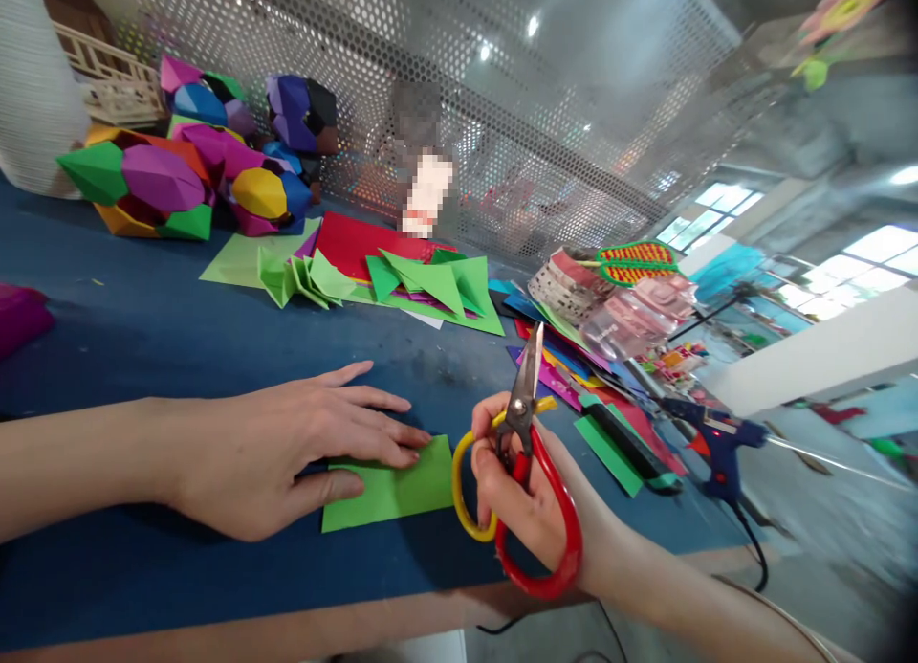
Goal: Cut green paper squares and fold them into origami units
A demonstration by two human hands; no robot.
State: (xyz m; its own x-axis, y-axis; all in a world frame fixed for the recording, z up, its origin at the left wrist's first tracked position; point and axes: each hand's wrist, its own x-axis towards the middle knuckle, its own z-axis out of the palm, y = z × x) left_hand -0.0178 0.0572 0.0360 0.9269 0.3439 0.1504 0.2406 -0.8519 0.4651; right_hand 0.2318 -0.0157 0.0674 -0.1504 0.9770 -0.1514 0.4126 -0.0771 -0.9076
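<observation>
My left hand (287, 453) lies flat, fingers spread, over the left part of a light green sheet of paper (408, 491) near the table's front edge. A crease runs across the sheet, and the part under my palm is hidden. To the right, my right hand (527, 491) grips a pair of scissors (529, 414) with one red handle loop and one yellow one. The blades are closed and point up and away from me, clear of the green sheet. Behind my hands lie folded light green paper pieces (305, 278) and more green pieces (437, 285) on a red sheet (365, 242).
Faceted coloured paper shapes (164, 180) stand at the back left beside a white ribbed vase (39, 89). On the right are a box cutter (623, 438), a blue glue gun (721, 443) with a cord, and plastic containers (638, 314). A perforated metal panel (344, 70) rises behind the blue table (129, 338).
</observation>
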